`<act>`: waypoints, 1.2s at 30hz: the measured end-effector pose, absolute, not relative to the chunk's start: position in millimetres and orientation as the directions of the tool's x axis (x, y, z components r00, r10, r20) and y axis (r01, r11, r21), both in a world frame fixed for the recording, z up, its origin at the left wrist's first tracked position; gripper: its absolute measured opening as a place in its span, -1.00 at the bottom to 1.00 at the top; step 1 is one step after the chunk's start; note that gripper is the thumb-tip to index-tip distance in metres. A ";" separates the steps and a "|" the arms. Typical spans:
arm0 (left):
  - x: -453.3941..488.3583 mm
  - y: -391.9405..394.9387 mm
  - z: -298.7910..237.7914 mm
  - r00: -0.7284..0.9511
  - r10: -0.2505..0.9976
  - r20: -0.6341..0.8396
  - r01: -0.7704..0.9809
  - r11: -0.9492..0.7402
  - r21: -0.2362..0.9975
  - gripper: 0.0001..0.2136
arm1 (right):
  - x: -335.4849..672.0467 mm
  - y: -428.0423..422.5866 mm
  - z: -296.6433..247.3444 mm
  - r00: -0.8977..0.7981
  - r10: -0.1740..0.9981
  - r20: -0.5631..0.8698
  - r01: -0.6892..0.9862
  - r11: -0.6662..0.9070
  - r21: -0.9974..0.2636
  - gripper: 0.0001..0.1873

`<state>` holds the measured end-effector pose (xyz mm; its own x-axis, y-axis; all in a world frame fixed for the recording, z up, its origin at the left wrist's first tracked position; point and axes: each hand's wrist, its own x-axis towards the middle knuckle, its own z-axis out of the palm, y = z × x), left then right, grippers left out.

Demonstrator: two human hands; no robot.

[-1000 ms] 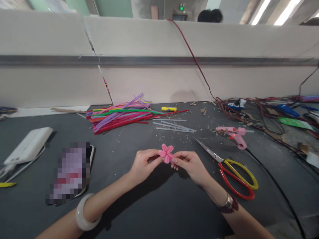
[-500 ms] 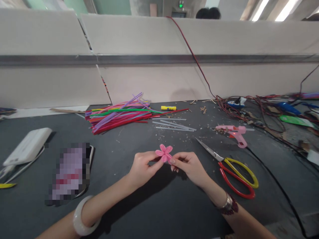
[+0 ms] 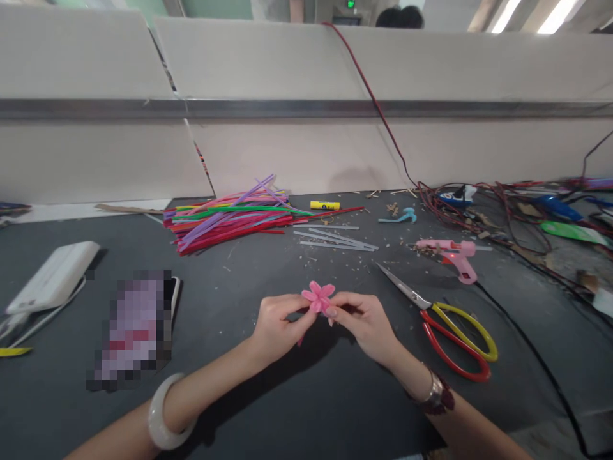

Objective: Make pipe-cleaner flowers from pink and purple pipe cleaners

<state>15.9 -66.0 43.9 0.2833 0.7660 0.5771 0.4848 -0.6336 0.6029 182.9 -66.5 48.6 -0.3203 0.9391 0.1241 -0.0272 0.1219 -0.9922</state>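
Observation:
A small pink pipe-cleaner flower [image 3: 318, 298] with several petals is pinched between both hands above the dark tabletop. My left hand [image 3: 278, 326] grips it from the left, and a thin pink end pokes out below that hand. From the right, my right hand [image 3: 364, 326] holds the flower's other side with its fingertips. The flower's centre and stem are mostly hidden by my fingers. Nearest to my right hand lie red-and-yellow-handled scissors [image 3: 443, 326], open, with the blades pointing up-left.
A pink glue gun [image 3: 453, 254] lies right of centre, near clear glue sticks [image 3: 332, 237] and a heap of coloured pipe cleaners [image 3: 225, 223]. Left of my hands are a white power bank [image 3: 52, 278] and a pixelated phone [image 3: 134, 329]. Tangled wires [image 3: 479, 207] cover the far right.
The flower has turned slightly, with my hands still holding it. A small blue twisted piece now lies on the table near the wires.

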 end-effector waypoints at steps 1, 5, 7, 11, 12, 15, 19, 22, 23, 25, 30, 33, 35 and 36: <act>16.2 -66.5 43.5 0.279 0.769 0.575 0.485 -0.629 0.607 -0.85 | 182.6 -66.9 48.9 -0.313 0.939 0.140 -0.026 0.139 -0.990 -0.86; 15.3 -64.9 45.2 0.243 0.774 0.585 0.477 -0.620 0.622 -0.88 | 183.2 -66.9 50.4 -0.309 0.939 0.149 0.008 0.160 -0.987 -0.81; 13.3 -62.5 47.4 0.249 0.763 0.596 0.459 -0.635 0.621 -0.89 | 185.3 -64.9 50.1 -0.325 0.934 0.149 0.020 0.165 -0.986 -0.75; 8.0 -58.1 50.6 0.391 0.743 0.544 0.395 -0.669 0.630 -0.87 | 191.5 -57.5 47.9 -0.301 0.946 0.118 0.019 0.129 -0.991 -0.66; 6.6 -57.3 51.0 0.441 0.736 0.514 0.375 -0.671 0.640 -0.86 | 193.2 -55.8 47.6 -0.296 0.950 0.097 0.020 0.108 -0.994 -0.68; 2.8 -54.7 52.2 0.555 0.715 0.426 0.310 -0.652 0.692 -0.86 | 197.5 -52.7 48.3 -0.363 0.931 0.034 0.013 0.041 -0.999 -0.70; -1.3 -50.6 54.7 0.578 0.726 0.372 0.266 -0.599 0.755 -0.85 | 201.3 -52.9 50.8 -0.513 0.859 0.007 -0.032 -0.011 -0.999 -0.66; -2.4 -48.7 56.0 0.566 0.741 0.362 0.258 -0.576 0.776 -0.84 | 202.5 -53.8 51.0 -0.544 0.839 -0.007 -0.064 -0.049 -0.997 -0.75; -2.3 -48.6 56.2 0.565 0.744 0.356 0.254 -0.567 0.783 -0.84 | 202.7 -54.1 50.3 -0.553 0.833 -0.014 -0.072 -0.065 -0.995 -0.77; -1.8 -48.8 56.6 0.565 0.751 0.342 0.245 -0.548 0.799 -0.83 | 202.6 -54.4 47.8 -0.573 0.819 -0.022 -0.089 -0.089 -0.992 -0.81; 1.5 -51.2 58.1 0.551 0.780 0.296 0.218 -0.477 0.851 -0.79 | 199.7 -55.1 40.3 -0.585 0.811 -0.003 -0.131 -0.098 -0.987 -0.81; 3.8 -52.9 57.9 0.543 0.783 0.304 0.183 -0.464 0.867 -0.79 | 197.2 -56.5 40.5 -0.583 0.813 0.009 -0.147 -0.095 -0.985 -0.80; 4.6 -53.6 57.0 0.540 0.781 0.315 0.165 -0.465 0.870 -0.81 | 196.1 -57.5 42.6 -0.585 0.811 0.023 -0.150 -0.080 -0.986 -0.79; 4.7 -53.8 56.4 0.539 0.780 0.317 0.158 -0.464 0.872 -0.81 | 195.7 -57.8 43.6 -0.586 0.810 0.031 -0.149 -0.070 -0.986 -0.78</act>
